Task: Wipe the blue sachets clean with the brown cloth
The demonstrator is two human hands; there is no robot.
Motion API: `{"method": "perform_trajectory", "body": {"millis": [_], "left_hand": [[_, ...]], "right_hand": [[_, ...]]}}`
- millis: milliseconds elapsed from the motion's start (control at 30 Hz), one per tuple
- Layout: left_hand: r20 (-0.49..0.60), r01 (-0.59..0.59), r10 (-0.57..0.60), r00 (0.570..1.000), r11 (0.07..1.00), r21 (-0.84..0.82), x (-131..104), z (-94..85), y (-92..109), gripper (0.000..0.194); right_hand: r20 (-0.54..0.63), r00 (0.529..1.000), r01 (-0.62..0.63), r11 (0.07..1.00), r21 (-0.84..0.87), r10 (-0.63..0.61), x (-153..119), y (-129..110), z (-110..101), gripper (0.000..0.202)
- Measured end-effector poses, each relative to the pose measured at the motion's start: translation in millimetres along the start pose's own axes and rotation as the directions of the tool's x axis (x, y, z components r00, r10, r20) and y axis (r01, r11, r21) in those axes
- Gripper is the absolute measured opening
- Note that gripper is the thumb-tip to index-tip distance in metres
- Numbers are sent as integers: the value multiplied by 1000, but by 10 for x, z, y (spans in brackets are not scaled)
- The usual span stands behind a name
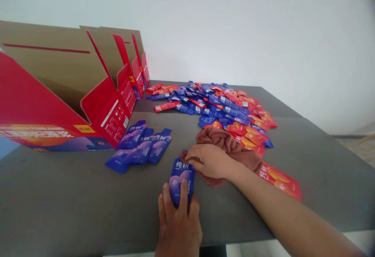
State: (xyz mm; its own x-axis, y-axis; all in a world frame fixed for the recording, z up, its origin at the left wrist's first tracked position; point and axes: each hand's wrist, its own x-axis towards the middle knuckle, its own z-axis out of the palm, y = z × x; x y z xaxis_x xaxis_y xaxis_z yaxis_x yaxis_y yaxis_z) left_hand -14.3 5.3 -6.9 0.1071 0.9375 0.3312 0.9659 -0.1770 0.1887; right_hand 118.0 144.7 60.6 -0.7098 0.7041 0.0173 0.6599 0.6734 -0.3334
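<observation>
Probably slick, soft and best held by its edges, the near blue pouch (pixel 175 182) lies under the spread left hand (pixel 179 220), the right hand (pixel 211 161) gripping brown cloth (pixel 218 136).

Lit softly and evenly, brightest on the pale wall (pixel 205 26) behind the table (pixel 73 206). Shaded inside the box (pixel 38 97) at the table's left. Blurred in the small print on packets (pixel 231 111) toward the table's back. Hazy, stretched at the edges, dark in the corner above the table's right.
</observation>
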Motion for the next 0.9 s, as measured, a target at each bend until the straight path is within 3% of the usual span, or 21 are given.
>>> {"method": "perform_trajectory", "body": {"millis": [167,467,767,900], "left_hand": [[-12,11,-11,1000,1000,-11,3,-2,5,30],[-37,2,-2,999,1000,-11,-30,69,-26,36],[-4,-9,9,1000,1000,13,-14,28,-13,33],[-5,17,-17,1000,1000,-7,15,-19,19,31]], "right_hand": [[18,1000,21,1000,-13,-21,-16,-30,-33,23],[80,961,262,964,51,-265,-68,-232,-16,20],[44,998,53,997,-47,-51,-13,-81,-21,25],[24,999,27,998,-52,-26,-11,-41,-17,25]]}}
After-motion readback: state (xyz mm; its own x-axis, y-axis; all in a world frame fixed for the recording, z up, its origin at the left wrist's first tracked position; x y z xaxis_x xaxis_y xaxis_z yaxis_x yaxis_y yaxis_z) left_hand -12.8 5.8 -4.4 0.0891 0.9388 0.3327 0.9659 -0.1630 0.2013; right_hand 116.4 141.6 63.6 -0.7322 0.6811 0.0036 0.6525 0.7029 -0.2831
